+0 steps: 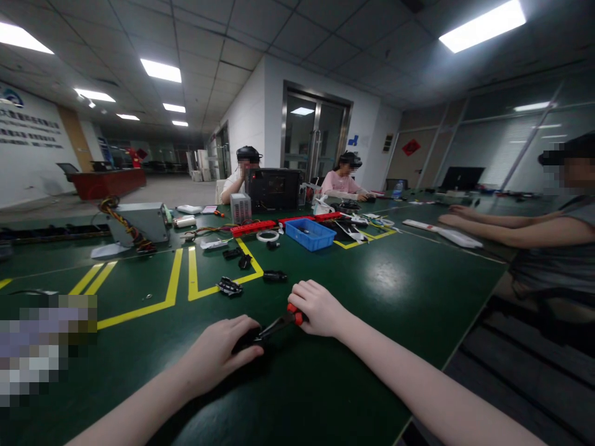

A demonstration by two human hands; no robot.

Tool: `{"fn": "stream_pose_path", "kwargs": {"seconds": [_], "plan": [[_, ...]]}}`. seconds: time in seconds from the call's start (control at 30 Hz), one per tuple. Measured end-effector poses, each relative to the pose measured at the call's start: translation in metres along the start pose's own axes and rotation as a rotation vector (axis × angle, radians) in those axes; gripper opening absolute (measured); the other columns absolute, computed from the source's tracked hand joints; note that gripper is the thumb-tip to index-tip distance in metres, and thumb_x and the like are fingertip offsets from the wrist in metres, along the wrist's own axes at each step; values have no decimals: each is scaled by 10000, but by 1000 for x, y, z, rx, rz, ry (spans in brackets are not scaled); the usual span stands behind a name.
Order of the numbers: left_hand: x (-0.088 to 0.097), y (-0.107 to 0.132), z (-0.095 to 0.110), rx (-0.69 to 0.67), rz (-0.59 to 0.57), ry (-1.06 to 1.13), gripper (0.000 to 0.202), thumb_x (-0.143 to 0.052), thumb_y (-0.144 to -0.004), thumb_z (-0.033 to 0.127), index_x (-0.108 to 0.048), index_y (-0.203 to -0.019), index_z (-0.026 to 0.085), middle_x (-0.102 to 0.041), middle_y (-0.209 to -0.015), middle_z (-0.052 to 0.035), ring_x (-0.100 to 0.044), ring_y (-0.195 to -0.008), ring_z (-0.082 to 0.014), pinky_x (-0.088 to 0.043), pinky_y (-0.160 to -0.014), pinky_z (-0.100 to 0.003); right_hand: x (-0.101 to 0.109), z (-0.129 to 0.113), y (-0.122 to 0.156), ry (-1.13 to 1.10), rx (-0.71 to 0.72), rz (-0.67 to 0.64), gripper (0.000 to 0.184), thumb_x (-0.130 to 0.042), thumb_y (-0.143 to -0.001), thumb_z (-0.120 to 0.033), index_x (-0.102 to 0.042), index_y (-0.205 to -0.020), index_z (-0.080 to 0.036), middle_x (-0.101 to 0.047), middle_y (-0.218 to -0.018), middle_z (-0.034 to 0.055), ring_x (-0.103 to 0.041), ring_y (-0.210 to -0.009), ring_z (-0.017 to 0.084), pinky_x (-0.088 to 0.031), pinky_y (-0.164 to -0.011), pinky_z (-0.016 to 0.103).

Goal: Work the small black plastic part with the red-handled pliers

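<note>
Fingers wrapped round red handles, my right hand holds a pair of pliers whose jaws point left and down. My left hand is closed on a small black part low over the green table. The jaws of the pliers meet this part at its right end; whether they grip it I cannot tell. My left fingers cover much of the part. Beyond my hands lie a black cylindrical piece and a black and silver piece.
A blue bin stands behind my right hand, near a red power strip. Farther back is a black computer case. A metal power supply with cables sits at left. Another person's forearms rest on the table at right.
</note>
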State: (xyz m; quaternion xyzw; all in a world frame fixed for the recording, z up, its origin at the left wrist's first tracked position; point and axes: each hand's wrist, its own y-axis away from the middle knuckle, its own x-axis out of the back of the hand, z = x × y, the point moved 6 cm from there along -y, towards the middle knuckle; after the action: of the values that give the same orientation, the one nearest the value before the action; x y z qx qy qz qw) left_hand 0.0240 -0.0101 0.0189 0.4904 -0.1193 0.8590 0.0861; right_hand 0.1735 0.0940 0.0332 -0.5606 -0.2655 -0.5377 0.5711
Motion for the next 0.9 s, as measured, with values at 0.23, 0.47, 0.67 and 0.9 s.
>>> {"fn": "stream_pose_path", "kwargs": {"seconds": [0.23, 0.47, 0.67, 0.9], "plan": [[-3, 1, -3, -2, -8, -9, 302, -508, -894, 441, -557, -1128, 256, -622, -1045, -31, -596, -908, -206, -446, -800, -303, 1, 0, 1, 22, 22, 16, 138, -587, -715, -230, -535, -822, -160, -538, -876, 66, -441, -764, 176, -330, -678, 297], [-1, 1, 1, -36, -15, -20, 298, -476, -913, 445, -557, -1114, 241, -615, -1027, -40, -594, -900, -205, -449, -796, -307, 6, 3, 1, 18, -2, 97, 124, -571, -737, -226, -546, -839, -161, -554, -872, 67, -454, -779, 181, -328, -710, 310], [-4, 1, -2, -32, -5, -41, 305, -529, -883, 437, -556, -1120, 248, -617, -1016, -29, -598, -877, -203, -453, -768, -304, 4, 0, -1, -11, 7, 82, 218, -589, -706, -217, -559, -913, -158, -568, -946, 74, -477, -860, 196, -336, -778, 322], [-6, 0, -3, -37, -6, -44, 324, -559, -866, 414, -549, -1150, 258, -616, -1045, -22, -599, -907, -201, -457, -777, -301, 0, -3, -1, 22, 2, 12, 152, -587, -708, -227, -552, -838, -159, -552, -875, 61, -442, -766, 175, -315, -695, 303]]}}
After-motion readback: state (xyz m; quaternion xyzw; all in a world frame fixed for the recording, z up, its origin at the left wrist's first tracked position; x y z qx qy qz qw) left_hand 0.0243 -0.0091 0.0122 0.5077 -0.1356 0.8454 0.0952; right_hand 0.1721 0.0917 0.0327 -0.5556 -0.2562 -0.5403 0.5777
